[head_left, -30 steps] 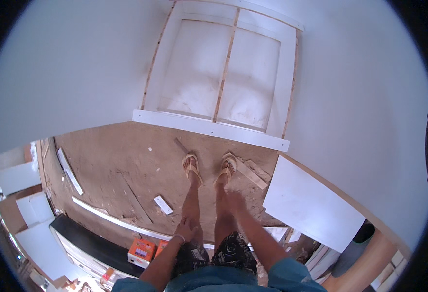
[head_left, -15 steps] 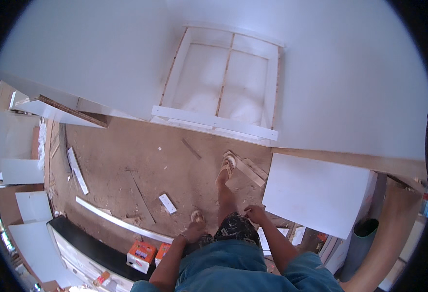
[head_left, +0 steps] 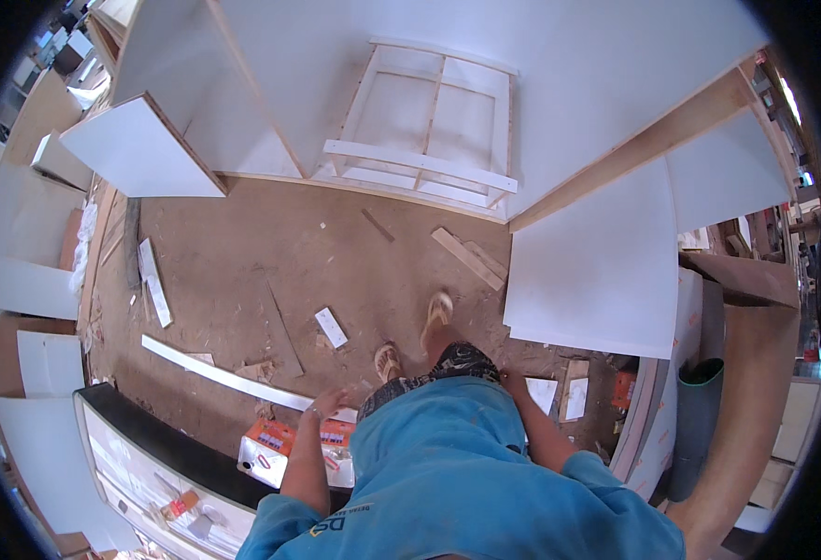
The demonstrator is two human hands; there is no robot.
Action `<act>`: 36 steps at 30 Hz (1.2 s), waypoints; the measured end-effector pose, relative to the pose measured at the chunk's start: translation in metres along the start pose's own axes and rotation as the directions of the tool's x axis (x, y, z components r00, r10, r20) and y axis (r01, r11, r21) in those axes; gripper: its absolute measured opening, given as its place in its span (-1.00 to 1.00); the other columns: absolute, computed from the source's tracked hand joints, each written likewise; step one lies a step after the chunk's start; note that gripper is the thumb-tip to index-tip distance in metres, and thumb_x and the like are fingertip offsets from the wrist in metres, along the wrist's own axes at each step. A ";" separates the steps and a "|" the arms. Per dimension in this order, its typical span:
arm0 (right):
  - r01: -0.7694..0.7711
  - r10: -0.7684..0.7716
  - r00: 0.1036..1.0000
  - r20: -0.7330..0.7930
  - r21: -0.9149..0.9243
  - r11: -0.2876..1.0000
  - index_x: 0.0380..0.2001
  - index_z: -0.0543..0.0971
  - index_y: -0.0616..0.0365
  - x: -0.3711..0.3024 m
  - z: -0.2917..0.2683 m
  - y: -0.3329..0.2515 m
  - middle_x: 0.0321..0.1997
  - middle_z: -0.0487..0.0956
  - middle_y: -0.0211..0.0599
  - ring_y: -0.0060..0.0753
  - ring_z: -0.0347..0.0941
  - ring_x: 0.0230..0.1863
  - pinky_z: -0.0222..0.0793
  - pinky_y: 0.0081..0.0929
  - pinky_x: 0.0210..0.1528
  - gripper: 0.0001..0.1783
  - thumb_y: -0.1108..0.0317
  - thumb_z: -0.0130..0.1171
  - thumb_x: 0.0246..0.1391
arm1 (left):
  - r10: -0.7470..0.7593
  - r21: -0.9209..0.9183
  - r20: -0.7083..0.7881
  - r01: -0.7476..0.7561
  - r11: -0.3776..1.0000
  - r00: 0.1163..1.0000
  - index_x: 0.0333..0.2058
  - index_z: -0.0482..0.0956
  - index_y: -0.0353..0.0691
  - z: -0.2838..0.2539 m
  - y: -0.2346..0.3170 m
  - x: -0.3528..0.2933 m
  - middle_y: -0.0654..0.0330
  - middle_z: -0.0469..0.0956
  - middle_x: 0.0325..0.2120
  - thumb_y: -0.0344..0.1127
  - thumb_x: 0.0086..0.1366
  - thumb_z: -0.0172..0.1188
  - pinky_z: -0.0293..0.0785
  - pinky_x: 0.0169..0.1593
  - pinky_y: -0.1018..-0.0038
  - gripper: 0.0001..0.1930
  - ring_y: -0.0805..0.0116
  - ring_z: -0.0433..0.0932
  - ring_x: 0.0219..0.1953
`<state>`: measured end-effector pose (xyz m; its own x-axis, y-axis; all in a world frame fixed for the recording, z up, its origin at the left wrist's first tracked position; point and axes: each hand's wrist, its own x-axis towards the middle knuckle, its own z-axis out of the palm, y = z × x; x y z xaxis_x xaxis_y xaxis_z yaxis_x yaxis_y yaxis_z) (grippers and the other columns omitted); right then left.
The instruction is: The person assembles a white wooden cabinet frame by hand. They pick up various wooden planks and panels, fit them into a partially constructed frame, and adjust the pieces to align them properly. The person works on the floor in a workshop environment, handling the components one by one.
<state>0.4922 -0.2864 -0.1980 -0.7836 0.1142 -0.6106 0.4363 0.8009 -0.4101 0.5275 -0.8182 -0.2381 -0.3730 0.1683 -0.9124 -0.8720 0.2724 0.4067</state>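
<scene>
I stand on a dusty brown floor in sandals (head_left: pixel 438 313) and look down over my blue shirt. My left hand (head_left: pixel 328 403) hangs at my side with its fingers loosely apart and holds nothing; it is above an orange and white box (head_left: pixel 284 448). My right hand (head_left: pixel 513 381) hangs by my right hip, mostly hidden by the shirt, next to small white offcuts (head_left: pixel 543 392). A white framed panel (head_left: pixel 429 140) leans on the white wall ahead, well away from both hands.
A large white board (head_left: pixel 597 271) stands to my right. A long white strip (head_left: pixel 224 373), a small white piece (head_left: pixel 331 327) and wood scraps (head_left: pixel 466 257) lie on the floor. White panels (head_left: pixel 140 149) are stacked on the left, by a dark-edged cabinet (head_left: pixel 149 448).
I have stepped back from the framed panel, which now looks farther off. My arms have swung down to my sides. More of the room shows left and right.
</scene>
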 end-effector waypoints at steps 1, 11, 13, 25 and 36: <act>0.022 -0.023 1.000 -0.021 -0.033 0.999 -0.23 0.68 0.07 -0.006 -0.002 0.007 -0.24 0.66 0.01 0.07 0.60 -0.15 0.49 -0.13 -0.07 -0.72 0.20 0.10 0.11 | -0.066 -0.054 -0.045 0.064 0.996 0.997 0.13 0.46 -0.17 -0.004 -0.022 -0.019 0.16 0.56 -0.06 -0.07 0.41 0.08 0.50 0.02 0.24 -0.57 0.29 0.55 -0.06; 0.254 -0.252 0.967 0.033 -0.049 0.966 -0.23 0.68 0.15 -0.041 -0.030 0.048 -0.26 0.67 -0.08 -0.17 0.61 -0.21 0.49 -0.30 -0.11 -0.74 0.29 0.17 0.05 | 0.274 0.378 0.005 -0.255 0.890 0.962 0.11 0.50 -0.19 0.070 -0.135 -0.076 0.05 0.56 0.04 -0.02 0.27 0.16 0.37 0.19 0.28 -0.49 0.07 0.52 0.09; 0.287 -0.283 0.958 0.052 -0.085 0.954 -0.22 0.67 0.18 -0.066 -0.029 0.054 -0.24 0.68 -0.09 -0.23 0.60 -0.21 0.49 -0.32 -0.11 -0.75 0.31 0.16 0.07 | 0.328 0.451 0.027 -0.304 0.839 0.944 0.10 0.52 -0.24 0.109 -0.126 -0.088 -0.05 0.58 0.01 -0.04 0.26 0.16 0.37 0.20 0.25 -0.49 -0.02 0.53 0.08; 0.422 -0.357 0.858 0.368 -0.110 0.900 -0.19 0.69 0.05 -0.302 -0.007 0.169 -0.21 0.67 -0.01 0.03 0.59 -0.15 0.49 -0.14 -0.07 -0.74 0.33 0.09 0.10 | 0.373 0.530 -0.278 -0.183 0.828 0.885 0.18 0.40 -0.22 0.215 -0.126 -0.223 -0.02 0.62 -0.04 -0.15 0.27 0.26 0.52 0.09 0.27 -0.45 0.09 0.60 0.04; 0.471 -0.385 0.768 0.511 -0.044 0.881 0.11 0.49 0.05 -0.401 -0.013 0.184 0.01 0.59 -0.05 0.04 0.51 0.05 0.46 -0.15 0.07 -0.51 0.51 0.12 0.06 | 0.281 0.697 -0.186 -0.076 0.713 0.941 0.33 0.19 -0.16 0.282 -0.170 -0.378 0.00 0.56 0.03 -0.28 0.07 0.46 0.45 0.18 0.31 -0.13 0.10 0.54 0.08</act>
<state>0.8807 -0.1767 -0.0202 -0.5439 -0.5213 -0.6576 -0.0044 0.7854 -0.6189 0.9065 -0.6609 0.0502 -0.6553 0.0591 -0.7530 -0.3726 0.8419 0.3904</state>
